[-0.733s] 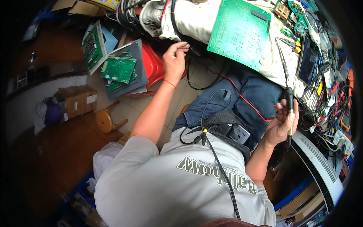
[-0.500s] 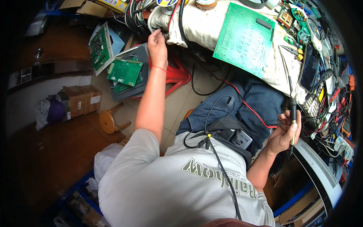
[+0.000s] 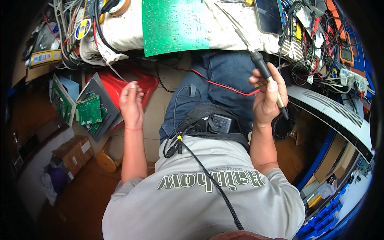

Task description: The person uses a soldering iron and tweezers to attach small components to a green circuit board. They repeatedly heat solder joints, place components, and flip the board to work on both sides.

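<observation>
My left hand (image 3: 132, 105) is closed, fingertips pinching a thin pale wire (image 3: 115, 71) that runs up toward the bench edge. A soldering iron (image 3: 262, 66) with a long metal tip, a black collar and a pale barrel is in my right hand (image 3: 269, 96), its tip pointing up and left over the cloth. The fingers wrap round its barrel. Ahead of my lap, a large green circuit board (image 3: 176, 30) rests on the white cloth (image 3: 124, 34) and overhangs its front edge. At the upper left is a yellow-and-blue-labelled spool (image 3: 83, 29).
Tangled cables (image 3: 316, 44) and a dark phone (image 3: 269, 17) crowd the right of the bench. A red stool (image 3: 149, 82) stands beyond my left hand, beside leaning circuit boards (image 3: 89, 110). A red-and-black cable (image 3: 224, 85) crosses over my legs. A white vented casing (image 3: 332, 108) lies at right.
My view has swung to the left and right-hand things appear nearer. My left hand has come back from the cloth's edge toward me, with the thin wire now visible. The right hand still grips the iron.
</observation>
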{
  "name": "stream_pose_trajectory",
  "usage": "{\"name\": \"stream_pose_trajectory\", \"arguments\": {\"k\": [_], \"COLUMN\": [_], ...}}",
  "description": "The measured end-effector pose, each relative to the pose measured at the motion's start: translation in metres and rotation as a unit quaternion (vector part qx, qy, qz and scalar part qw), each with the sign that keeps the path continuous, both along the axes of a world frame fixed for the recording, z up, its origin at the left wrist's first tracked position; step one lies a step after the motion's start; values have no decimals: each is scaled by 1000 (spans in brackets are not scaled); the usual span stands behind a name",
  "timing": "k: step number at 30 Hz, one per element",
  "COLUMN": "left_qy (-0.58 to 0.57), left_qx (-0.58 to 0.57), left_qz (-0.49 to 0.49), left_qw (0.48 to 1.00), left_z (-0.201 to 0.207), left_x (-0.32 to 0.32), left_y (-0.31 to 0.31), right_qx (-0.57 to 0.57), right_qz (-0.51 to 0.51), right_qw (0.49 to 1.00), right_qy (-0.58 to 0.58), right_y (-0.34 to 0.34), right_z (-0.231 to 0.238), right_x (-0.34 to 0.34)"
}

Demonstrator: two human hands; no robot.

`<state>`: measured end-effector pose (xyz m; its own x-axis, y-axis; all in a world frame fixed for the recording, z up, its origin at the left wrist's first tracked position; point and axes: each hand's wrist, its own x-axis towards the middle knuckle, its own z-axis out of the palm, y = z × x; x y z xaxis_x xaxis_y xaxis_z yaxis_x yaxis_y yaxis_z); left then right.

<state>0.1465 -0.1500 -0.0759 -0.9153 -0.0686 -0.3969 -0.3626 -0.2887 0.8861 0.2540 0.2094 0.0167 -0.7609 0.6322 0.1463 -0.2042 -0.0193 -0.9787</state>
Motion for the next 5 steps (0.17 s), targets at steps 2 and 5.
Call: {"name": "stream_pose_trajectory", "arguments": {"k": [2, 5], "left_qy": [-14, -19], "left_qx": [79, 156], "left_qz": [-50, -152], "left_qw": [996, 976], "left_z": [24, 58], "left_x": [18, 22], "left_y": [28, 65], "right_qx": [6, -13], "right_qz": [18, 46], "right_qw": [1000, 998], "right_qy": [11, 26], "right_y": [-2, -8], "right_z": [1, 2], "right_x": [-4, -11]}}
